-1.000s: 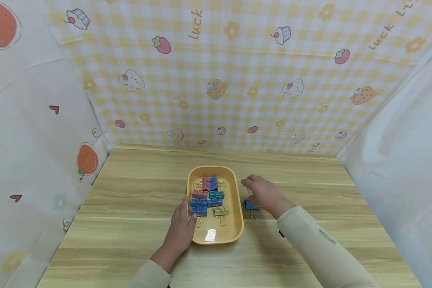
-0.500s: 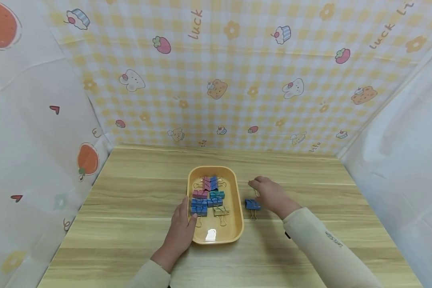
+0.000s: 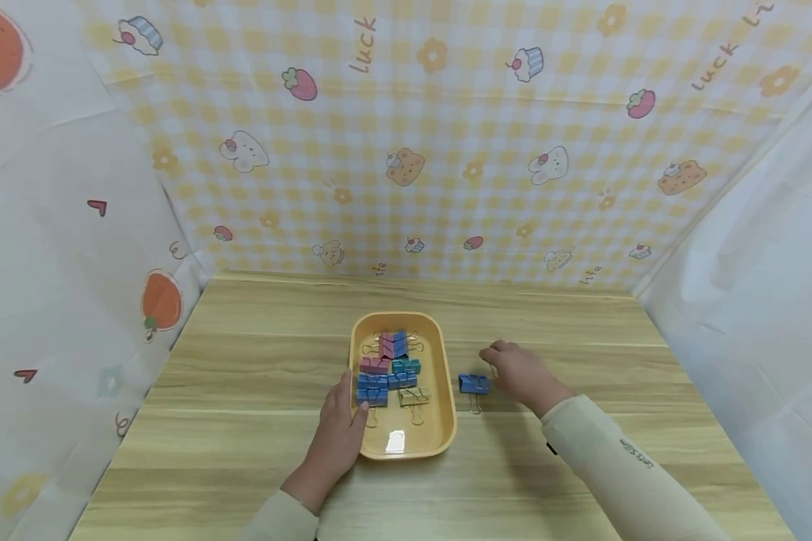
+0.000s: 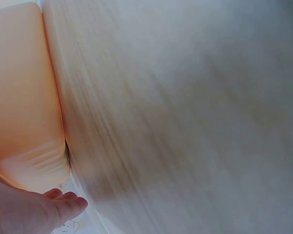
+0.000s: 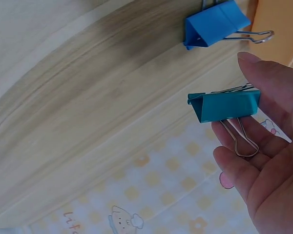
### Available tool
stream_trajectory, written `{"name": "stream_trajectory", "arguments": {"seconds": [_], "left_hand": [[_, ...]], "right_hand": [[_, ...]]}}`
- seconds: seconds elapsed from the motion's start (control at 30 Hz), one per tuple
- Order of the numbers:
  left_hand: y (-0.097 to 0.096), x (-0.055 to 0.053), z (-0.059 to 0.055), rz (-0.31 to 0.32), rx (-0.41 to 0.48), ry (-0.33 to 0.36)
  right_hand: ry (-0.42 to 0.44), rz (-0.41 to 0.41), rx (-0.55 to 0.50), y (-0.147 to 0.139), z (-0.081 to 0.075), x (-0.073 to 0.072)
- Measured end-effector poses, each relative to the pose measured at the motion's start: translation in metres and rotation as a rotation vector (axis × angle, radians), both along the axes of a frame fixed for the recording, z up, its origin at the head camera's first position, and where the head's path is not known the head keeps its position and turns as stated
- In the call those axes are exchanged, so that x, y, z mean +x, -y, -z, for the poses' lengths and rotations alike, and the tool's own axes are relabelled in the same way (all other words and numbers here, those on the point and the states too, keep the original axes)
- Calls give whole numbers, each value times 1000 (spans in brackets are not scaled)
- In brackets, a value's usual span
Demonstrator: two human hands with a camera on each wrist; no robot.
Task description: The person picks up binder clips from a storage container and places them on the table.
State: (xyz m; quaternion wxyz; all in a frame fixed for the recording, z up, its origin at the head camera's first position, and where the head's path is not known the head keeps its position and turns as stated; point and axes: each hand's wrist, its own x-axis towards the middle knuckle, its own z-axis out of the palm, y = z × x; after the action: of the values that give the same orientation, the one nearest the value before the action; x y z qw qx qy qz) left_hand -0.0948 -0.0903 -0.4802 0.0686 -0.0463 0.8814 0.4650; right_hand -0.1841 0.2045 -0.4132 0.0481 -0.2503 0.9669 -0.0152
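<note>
In the head view, my left hand (image 3: 336, 424) rests along the left side of the yellow tray (image 3: 406, 451), fingers extended outside it and thumb over the rim. The left wrist view shows those fingers (image 4: 68, 204) lying straight beside the tray's outer wall (image 4: 24, 87). My right hand (image 3: 522, 374), right of the tray, holds a teal binder clip (image 5: 228, 106) between thumb and fingers, its wire handles sticking out. Close by, a blue binder clip (image 3: 474, 384) stands on the table, between the tray and my right hand.
Several binder clips sit inside the tray: pink (image 3: 375, 365), blue (image 3: 372, 397), green (image 3: 406, 366) and pale yellow (image 3: 414, 396) among them. The wooden table (image 3: 271, 338) meets a checked cloth (image 3: 352, 150) behind, with white cloth (image 3: 765, 300) on both sides.
My right hand has moved right and slightly nearer, away from the tray and past the blue clip. My left hand has stayed on the tray's side.
</note>
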Motion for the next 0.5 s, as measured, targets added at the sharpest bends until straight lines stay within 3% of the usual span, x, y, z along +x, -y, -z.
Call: {"name": "stream_trajectory", "arguments": {"seconds": [0.5], "left_hand": [[0, 0, 2, 5, -6, 11]], "right_hand": [[53, 9, 13, -10, 14, 5]]}}
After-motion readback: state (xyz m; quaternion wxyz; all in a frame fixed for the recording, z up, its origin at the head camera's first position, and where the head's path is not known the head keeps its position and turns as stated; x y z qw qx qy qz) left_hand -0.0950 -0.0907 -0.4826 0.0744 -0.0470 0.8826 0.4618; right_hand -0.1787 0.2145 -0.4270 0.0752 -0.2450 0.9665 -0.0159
